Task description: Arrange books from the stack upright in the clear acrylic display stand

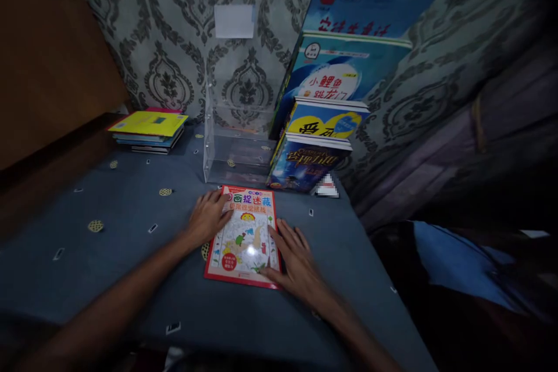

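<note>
A red-bordered picture book (246,244) with a colourful cover lies flat on the dark cloth-covered table. My left hand (209,218) rests at its upper left edge, thumb and index finger reaching onto the cover and fingers spread. On the right edge lies my right hand (299,261), its fingers stretched out and apart, with the thumb over the lower part of the cover. Just behind the book stands a clear acrylic book rack (209,154). Its right side holds several books in rising tiers, with a dark blue book (303,165) in front.
At the back left sits a stack of books topped by a yellow one (150,124), beside a brown wooden panel (56,70). A white card (234,21) is on the patterned wall. A small white triangular piece (326,186) lies near the table's right edge; cloth hangs beyond.
</note>
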A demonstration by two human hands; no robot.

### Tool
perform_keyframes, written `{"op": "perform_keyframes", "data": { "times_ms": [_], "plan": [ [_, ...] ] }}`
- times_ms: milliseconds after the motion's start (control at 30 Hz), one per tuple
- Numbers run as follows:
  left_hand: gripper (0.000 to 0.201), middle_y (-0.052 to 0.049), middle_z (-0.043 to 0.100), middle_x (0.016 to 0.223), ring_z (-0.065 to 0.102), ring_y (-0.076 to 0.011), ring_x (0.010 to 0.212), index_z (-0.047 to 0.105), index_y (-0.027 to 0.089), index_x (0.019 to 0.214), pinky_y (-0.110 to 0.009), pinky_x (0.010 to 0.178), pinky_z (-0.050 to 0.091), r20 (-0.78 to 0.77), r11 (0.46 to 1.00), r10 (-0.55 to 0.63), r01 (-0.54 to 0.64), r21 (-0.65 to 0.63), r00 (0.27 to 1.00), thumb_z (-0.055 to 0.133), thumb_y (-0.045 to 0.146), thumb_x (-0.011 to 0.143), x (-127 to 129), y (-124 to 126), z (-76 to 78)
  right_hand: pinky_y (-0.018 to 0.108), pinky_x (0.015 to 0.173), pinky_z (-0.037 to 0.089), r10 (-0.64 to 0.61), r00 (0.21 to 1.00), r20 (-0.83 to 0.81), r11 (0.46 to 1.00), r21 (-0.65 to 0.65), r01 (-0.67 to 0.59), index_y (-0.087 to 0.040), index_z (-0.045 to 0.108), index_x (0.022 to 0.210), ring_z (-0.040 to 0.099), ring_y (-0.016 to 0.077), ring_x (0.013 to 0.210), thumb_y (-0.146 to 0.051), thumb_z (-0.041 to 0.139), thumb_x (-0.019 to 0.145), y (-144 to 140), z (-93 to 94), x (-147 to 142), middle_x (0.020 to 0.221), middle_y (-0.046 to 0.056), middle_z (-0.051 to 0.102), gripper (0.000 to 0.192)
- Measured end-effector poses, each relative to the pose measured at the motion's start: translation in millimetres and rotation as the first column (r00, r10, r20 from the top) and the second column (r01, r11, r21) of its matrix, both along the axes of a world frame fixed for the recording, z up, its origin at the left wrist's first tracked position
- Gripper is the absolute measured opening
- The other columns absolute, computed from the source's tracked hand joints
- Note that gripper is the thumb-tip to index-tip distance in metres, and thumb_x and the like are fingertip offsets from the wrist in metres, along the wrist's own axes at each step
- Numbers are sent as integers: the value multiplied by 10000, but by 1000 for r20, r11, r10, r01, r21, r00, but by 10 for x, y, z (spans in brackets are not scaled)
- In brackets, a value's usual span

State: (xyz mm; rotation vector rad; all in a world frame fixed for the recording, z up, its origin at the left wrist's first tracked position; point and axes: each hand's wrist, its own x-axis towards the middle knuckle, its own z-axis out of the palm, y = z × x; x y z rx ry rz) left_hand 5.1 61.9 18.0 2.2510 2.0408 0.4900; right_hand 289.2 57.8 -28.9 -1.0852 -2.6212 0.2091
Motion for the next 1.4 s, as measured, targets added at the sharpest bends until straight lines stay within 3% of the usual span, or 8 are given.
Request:
{"op": "perform_keyframes", "data": {
  "times_ms": [267,333,500,733,1000,1167,1300,1400],
  "plan": [
    [329,-106,704,1173,611,-285,1101,652,190,1188,-437,978,444,374,998,6,-27,51,927,563,287,887,-130,98,-104,606,1222,226,69,998,-9,991,-115,-70,-207,277,1599,243,380,1529,-790,663,732,-101,72,96,1646,199,278,1114],
    [320,-89,725,1101,642,-263,1025,667,188,1127,-400,946,470,623,998,6,-44,45,782,604,312,839,-165,156,-122,614,1219,231,60,998,-22,989,-136,-63,-206,296,1593,248,387,1526,-789,681,713,-99,80,91,1646,198,277,1124],
    [455,-71,744,993,701,-226,875,638,171,1033,-297,760,528,979,991,132,-60,-124,153,795,344,643,-140,231,-141,613,1220,237,42,999,-27,984,-170,-46,-221,310,1589,252,388,1524,-769,700,715,-113,108,82,1649,187,274,1103],
    [464,-101,775,923,736,-234,753,660,131,1009,-330,708,581,943,930,312,242,-277,-120,861,335,643,-33,142,-47,617,1220,227,49,997,-64,977,-203,-61,-193,324,1582,233,384,1531,-783,679,723,-112,134,98,1643,212,272,1101],
    [400,-105,779,979,749,-216,770,665,134,1100,-334,747,610,925,934,308,255,-249,-224,818,227,742,-31,109,80,571,1141,389,-142,937,-321,936,-350,22,-260,560,1427,454,342,1422,-518,648,882,-74,179,84,1555,147,468,609],
    [424,-102,777,1037,755,-217,825,662,144,1120,-334,792,612,931,944,276,249,-216,-240,820,220,734,-5,65,179,368,810,598,-359,672,-648,826,-556,-95,-225,616,1162,697,221,965,-437,636,877,-28,316,-91,1085,81,725,356],
    [479,-120,770,1091,758,-242,873,645,148,1188,-350,807,609,950,950,230,262,-172,-209,809,266,754,14,25,261,224,465,509,-500,482,-720,715,-657,-239,-241,539,964,599,121,573,-483,707,820,8,460,-214,822,-19,672,328],
    [494,-121,772,1090,756,-268,913,647,156,1190,-364,819,604,959,954,199,265,-142,-201,811,301,748,26,-1,314,218,436,505,-545,398,-738,695,-663,-278,-242,498,926,557,95,500,-497,755,774,24,543,-262,796,-36,663,393]
  ]
}}
